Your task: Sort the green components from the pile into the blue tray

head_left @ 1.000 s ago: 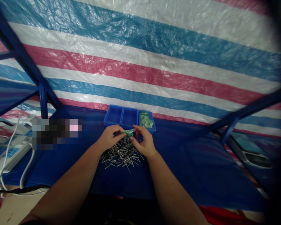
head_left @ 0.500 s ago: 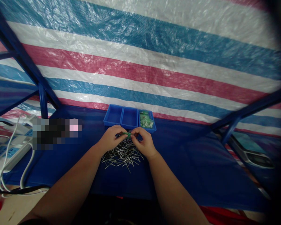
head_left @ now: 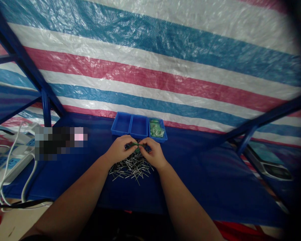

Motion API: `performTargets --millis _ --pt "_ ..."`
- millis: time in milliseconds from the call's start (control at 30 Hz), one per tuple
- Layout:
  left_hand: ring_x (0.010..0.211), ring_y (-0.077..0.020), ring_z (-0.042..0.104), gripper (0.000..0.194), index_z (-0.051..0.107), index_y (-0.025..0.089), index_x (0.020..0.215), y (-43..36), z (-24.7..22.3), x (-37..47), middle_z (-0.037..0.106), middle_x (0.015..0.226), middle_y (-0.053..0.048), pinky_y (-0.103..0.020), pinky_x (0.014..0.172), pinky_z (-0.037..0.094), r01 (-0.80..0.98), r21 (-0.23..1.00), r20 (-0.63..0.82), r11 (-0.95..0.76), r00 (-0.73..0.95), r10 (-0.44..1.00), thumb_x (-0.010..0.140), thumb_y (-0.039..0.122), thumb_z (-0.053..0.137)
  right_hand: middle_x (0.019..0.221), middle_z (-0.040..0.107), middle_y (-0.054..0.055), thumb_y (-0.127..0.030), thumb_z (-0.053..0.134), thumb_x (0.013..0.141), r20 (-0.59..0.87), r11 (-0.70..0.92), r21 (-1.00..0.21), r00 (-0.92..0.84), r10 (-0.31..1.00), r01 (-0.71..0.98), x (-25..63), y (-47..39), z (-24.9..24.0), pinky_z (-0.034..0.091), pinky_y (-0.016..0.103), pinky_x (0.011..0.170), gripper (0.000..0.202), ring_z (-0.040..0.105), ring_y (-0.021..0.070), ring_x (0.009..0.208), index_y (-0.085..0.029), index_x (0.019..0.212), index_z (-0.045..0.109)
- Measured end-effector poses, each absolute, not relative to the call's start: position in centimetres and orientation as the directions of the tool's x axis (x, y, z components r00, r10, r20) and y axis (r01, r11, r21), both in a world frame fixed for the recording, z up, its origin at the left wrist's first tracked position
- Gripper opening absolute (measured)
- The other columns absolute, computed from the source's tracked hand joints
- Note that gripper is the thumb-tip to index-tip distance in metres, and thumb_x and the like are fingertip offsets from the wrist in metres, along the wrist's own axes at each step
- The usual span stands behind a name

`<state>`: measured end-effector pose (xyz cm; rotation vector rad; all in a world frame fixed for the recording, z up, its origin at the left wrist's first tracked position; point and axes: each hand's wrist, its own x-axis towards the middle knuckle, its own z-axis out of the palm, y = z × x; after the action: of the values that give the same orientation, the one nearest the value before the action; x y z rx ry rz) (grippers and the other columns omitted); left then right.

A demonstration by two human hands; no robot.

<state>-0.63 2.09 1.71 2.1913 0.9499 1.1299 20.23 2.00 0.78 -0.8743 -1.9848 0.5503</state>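
My left hand (head_left: 120,149) and my right hand (head_left: 154,152) meet over a heap of thin silvery metal pins (head_left: 132,167) on the blue table. Between their fingertips is a small, thin green piece (head_left: 134,144), its ends pinched by thumb and fingers on each side. It looks soft, like a strip of film, but is too small to make out fully. Just beyond the hands stands a blue tray (head_left: 139,135) with three compartments. Green packets in clear plastic (head_left: 157,129) lie in its right compartment.
White power strips (head_left: 12,164) with cables lie at the left, near a blurred-out patch. A device resembling a scale (head_left: 273,167) sits at the right beyond a blue frame bar (head_left: 251,134). Striped sheeting (head_left: 150,73) hangs behind the table.
The green piece now looks thinner and more stretched between my fingertips. Both hands have shifted very slightly; the pins and tray have stayed put.
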Motion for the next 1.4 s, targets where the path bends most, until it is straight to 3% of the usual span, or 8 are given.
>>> performTargets --millis 367,567,1033,1400 --pt "0.079 -0.0153 0.063 0.006 0.07 0.018 0.092 2.36 1.35 -0.85 0.07 0.085 -0.002 -0.029 0.075 0.048 0.346 0.712 0.491 -0.611 0.375 0.786 0.091 0.023 0.066 0.088 0.069 0.004 -0.02 0.064 0.09 0.541 0.637 -0.67 -0.336 0.771 0.382 20.29 1.92 1.03 0.051 0.034 0.076 0.008 0.064 0.0195 0.082 -0.023 0.098 0.066" --pt "0.077 -0.0155 0.061 0.006 0.069 0.018 0.091 2.34 1.67 -0.84 0.067 0.081 -0.002 -0.03 0.074 0.046 0.339 0.7 0.519 -0.629 0.363 0.774 0.09 0.022 0.065 0.083 0.065 0.003 -0.018 0.061 0.089 0.516 0.612 -0.681 -0.331 0.79 0.401 20.52 2.09 0.65 0.048 0.034 0.073 0.004 0.061 0.0187 0.076 -0.022 0.09 0.062" --pt "0.086 -0.0168 0.063 0.012 0.069 0.018 0.099 2.18 1.62 -0.64 0.068 0.093 -0.004 -0.032 0.079 0.049 0.36 0.717 0.453 -0.597 0.41 0.792 0.09 0.026 0.066 0.087 0.062 0.004 -0.02 0.056 0.094 0.505 0.613 -0.676 -0.349 0.79 0.41 20.6 2.33 0.47 0.046 0.035 0.076 0.004 0.058 0.0202 0.082 -0.023 0.094 0.059" --pt "0.078 -0.0155 0.063 0.013 0.069 0.017 0.1 2.36 1.32 -0.75 0.069 0.089 -0.004 -0.028 0.069 0.05 0.366 0.747 0.405 -0.556 0.412 0.816 0.093 0.025 0.061 0.09 0.064 0.005 -0.02 0.057 0.094 0.542 0.633 -0.672 -0.326 0.774 0.385 20.72 2.26 0.81 0.049 0.038 0.08 0.006 0.06 0.0217 0.086 -0.023 0.096 0.061"
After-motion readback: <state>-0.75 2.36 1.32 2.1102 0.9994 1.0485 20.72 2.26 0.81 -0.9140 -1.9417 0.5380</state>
